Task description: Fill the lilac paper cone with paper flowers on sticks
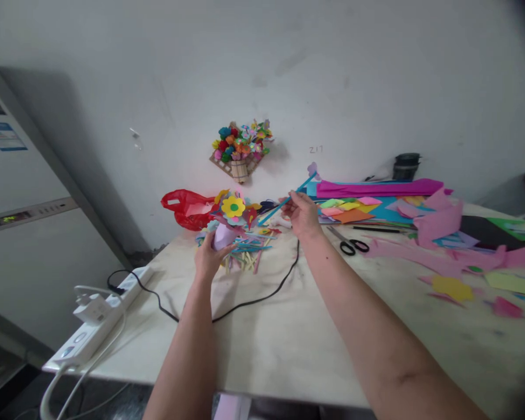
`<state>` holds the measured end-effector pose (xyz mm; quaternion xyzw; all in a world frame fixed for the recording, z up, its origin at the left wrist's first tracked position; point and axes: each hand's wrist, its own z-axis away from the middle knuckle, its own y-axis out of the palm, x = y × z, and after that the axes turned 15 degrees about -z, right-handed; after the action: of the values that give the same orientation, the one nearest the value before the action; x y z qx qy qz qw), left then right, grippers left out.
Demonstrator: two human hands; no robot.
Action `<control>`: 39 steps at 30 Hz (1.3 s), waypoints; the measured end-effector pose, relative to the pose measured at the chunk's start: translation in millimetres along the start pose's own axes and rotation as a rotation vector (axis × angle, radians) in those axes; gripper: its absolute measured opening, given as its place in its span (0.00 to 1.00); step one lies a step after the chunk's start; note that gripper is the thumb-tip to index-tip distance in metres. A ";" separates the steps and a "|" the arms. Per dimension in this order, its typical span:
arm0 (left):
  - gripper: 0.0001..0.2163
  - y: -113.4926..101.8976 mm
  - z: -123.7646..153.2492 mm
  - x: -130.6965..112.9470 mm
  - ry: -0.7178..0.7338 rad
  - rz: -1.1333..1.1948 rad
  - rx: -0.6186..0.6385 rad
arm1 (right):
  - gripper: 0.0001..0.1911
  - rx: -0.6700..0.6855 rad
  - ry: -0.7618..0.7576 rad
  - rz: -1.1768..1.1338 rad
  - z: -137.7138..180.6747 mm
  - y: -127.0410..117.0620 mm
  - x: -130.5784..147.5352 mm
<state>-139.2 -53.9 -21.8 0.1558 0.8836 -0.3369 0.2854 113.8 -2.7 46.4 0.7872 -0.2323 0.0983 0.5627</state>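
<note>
My left hand (207,256) is wrapped round a lilac cup-shaped holder (223,237), raised over the table and tilted a little. Colourful craft flowers (233,207) rise from it, a yellow one in front. To the right, my right hand (304,214) pinches a thin blue strip (275,212) that slants upward. A small lilac flower (312,168) shows at the strip's upper end. Its lower end points toward the bunch; whether they touch, I cannot tell. Beneath the holder lies a pile of thin coloured strips (249,259).
Black-handled scissors (349,245) lie right of my right hand. Coloured craft sheets (437,219) and scraps cover the table's right side. A red plastic bag (186,210) sits at the back left. A black cable (262,298) crosses the tabletop toward a power strip (96,321).
</note>
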 end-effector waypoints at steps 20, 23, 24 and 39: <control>0.32 4.8 0.5 16.2 0.157 -0.034 0.023 | 0.08 -0.015 -0.111 -0.028 -1.7 19.9 25.7; 0.33 4.9 0.1 16.1 0.142 -0.057 0.077 | 0.10 -0.005 -0.117 0.021 -2.7 17.1 23.4; 0.33 5.0 0.0 16.3 0.131 -0.067 0.085 | 0.10 0.000 -0.123 0.047 -2.7 16.6 22.7; 0.33 6.3 -1.0 20.8 0.103 -0.144 0.139 | 0.11 0.079 -0.313 0.289 8.8 28.9 6.1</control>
<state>-153.0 -46.9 -37.1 0.1286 0.8805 -0.4086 0.2030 104.4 -19.9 70.1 0.7729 -0.4234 0.0634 0.4683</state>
